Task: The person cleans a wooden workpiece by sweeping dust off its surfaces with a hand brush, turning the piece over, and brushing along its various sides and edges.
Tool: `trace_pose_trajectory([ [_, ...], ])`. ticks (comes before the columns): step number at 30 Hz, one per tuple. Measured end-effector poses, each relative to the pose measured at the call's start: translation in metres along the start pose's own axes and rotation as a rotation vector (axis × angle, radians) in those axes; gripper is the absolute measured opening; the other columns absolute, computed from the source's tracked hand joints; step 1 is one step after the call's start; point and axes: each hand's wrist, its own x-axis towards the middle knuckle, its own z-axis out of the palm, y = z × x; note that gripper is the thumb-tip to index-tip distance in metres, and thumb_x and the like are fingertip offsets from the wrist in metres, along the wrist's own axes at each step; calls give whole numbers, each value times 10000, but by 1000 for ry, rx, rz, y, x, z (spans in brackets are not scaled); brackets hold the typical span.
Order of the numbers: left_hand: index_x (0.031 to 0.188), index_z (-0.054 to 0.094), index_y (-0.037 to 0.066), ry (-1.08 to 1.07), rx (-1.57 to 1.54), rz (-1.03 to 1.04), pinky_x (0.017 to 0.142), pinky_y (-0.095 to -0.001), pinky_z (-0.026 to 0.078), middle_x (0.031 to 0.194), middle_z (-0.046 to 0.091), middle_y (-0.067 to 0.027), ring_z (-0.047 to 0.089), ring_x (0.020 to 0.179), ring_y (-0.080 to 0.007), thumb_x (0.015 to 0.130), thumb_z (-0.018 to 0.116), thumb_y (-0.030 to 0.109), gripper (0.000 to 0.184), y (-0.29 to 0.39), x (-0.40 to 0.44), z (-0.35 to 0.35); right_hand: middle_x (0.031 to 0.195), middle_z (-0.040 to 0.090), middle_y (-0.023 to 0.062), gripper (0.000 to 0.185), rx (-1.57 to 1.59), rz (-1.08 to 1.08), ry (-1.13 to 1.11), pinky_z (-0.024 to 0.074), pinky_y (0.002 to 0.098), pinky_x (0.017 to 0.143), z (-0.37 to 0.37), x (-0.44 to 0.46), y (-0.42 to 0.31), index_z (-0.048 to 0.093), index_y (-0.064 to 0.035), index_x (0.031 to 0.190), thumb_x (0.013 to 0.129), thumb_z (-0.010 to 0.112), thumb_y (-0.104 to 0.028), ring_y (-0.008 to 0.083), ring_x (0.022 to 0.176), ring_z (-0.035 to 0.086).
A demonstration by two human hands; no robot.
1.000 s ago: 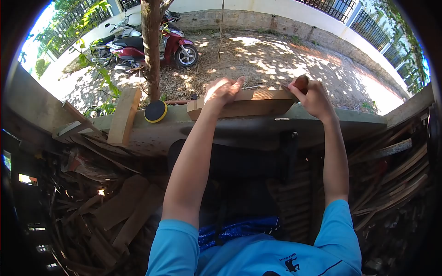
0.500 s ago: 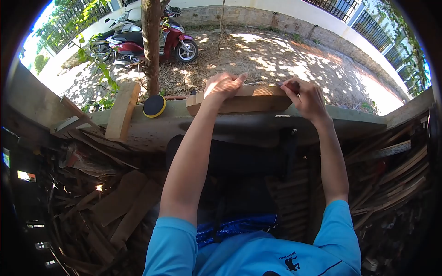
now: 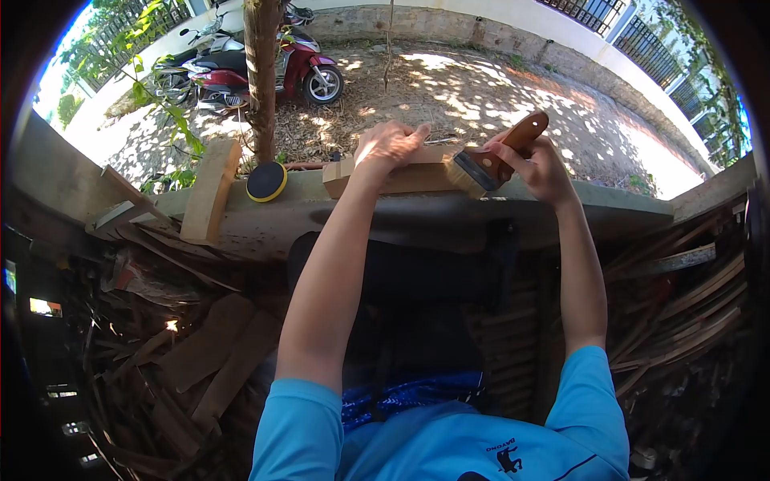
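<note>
Right hand [image 3: 547, 170], upper right of centre: closed round the brown wooden handle of a wide flat brush with pale bristles and a dark ferrule [image 3: 481, 166]. Bristles overlap the right end of the block, apparently in contact. Left hand [image 3: 387, 147], upper centre: laid over a long pale-brown wooden block [image 3: 417, 180]; fingertips hidden, so can't tell if it's gripping or just pressing. Block lies along the grey concrete ledge [image 3: 597, 204], upper centre. Step in hand reads as brushing the block. Next stroke would call for bristles flat, left hand steady. Further out, left: round black-and-yellow pad [image 3: 267, 182], then a leaning pale wooden board [image 3: 210, 192].
</note>
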Motion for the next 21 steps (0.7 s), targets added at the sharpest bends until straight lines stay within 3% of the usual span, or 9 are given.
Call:
trace_pose_trajectory([
  [3,1066,799,170,-8,5,-12,1033,-480,491,1140,755,-144,672,1162,-365,945,468,749,677,3,-1,-2,890,761,91,147,-476,-70,109,536,299,676,0,4,-2,778,-123,1054,966,720,-227,221,720,716],
  [5,1068,799,171,-20,-4,-6,1036,-479,488,1144,754,-142,672,1162,-362,945,467,749,678,2,0,-2,917,769,68,135,-582,-89,232,534,324,653,1,3,3,782,-135,1016,958,724,-242,231,717,721],
  [6,960,791,126,68,4,34,935,-478,504,1006,757,-165,696,1031,-357,907,450,814,770,1,0,2,921,770,65,133,-662,-150,262,533,327,648,4,2,-2,781,-134,1009,957,724,-242,233,719,722],
  [7,957,791,124,69,4,39,931,-479,504,1005,756,-169,696,1028,-357,909,449,812,770,-1,2,3,925,772,63,131,-738,-210,289,533,331,643,8,2,-5,781,-133,1002,956,725,-243,235,721,723],
  [14,951,792,113,52,2,45,918,-485,505,991,747,-199,696,1013,-367,899,454,816,781,-4,3,5,912,776,48,153,-20,37,54,536,320,635,9,0,4,781,-114,986,957,731,-255,215,653,699],
  [17,964,798,120,56,12,45,928,-487,504,976,752,-196,700,1019,-373,882,455,835,798,-5,6,6,903,775,61,170,-526,-126,242,541,324,631,17,-2,-10,764,-95,1002,956,733,-257,217,671,709],
  [21,975,805,129,122,-11,44,948,-483,500,968,759,-186,703,1036,-377,867,456,851,809,-7,4,9,895,770,82,180,-634,-318,348,536,331,608,31,-5,-15,721,-71,1006,953,739,-242,228,677,718],
])
